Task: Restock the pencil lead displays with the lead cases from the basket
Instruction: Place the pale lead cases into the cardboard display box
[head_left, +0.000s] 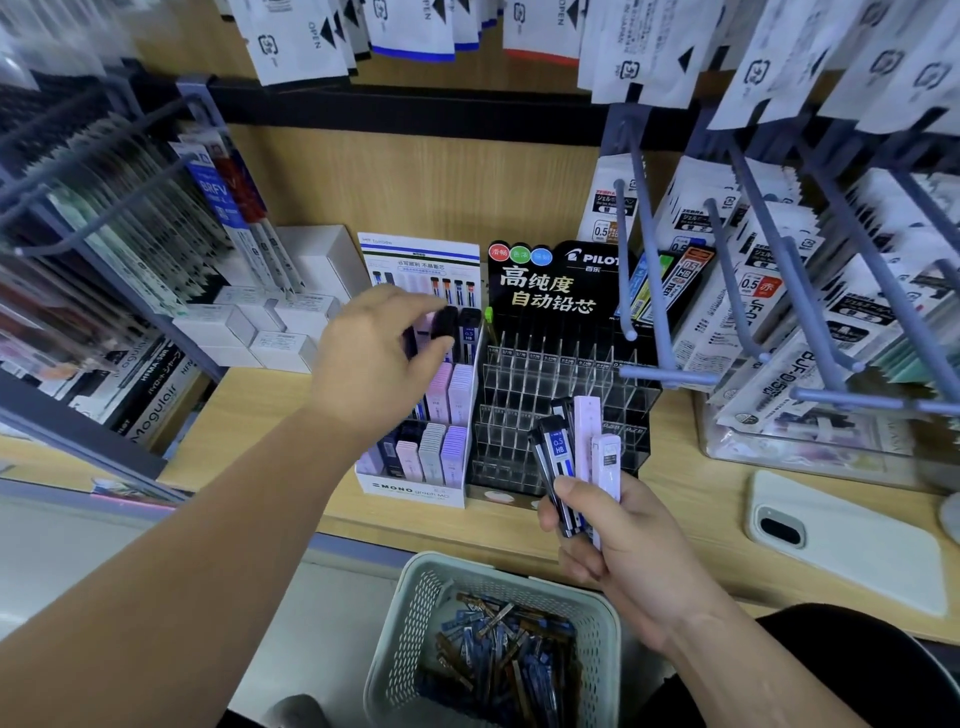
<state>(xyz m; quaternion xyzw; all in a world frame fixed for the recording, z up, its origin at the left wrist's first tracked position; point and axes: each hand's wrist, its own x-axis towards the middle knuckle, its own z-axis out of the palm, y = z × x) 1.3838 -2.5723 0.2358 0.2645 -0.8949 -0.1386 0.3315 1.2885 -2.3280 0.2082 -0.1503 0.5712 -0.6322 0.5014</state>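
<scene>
My left hand (376, 358) reaches over the white MONO lead display (415, 491) and pinches a black lead case (445, 325) at its top row. My right hand (618, 545) grips a bundle of lead cases (576, 457), black-and-blue ones and pale lilac ones, in front of the black Pilot display (561, 291) with its clear acrylic slots (545, 395). Below sits the pale mesh basket (415, 613) holding several blue and brown lead cases (498, 660).
A white phone (847, 540) lies on the wooden shelf at right. Grey peg hooks (649, 291) with hanging refill packs jut out at right and left. White boxes (270, 332) stand behind the MONO display. A clear bin (810, 441) sits at right.
</scene>
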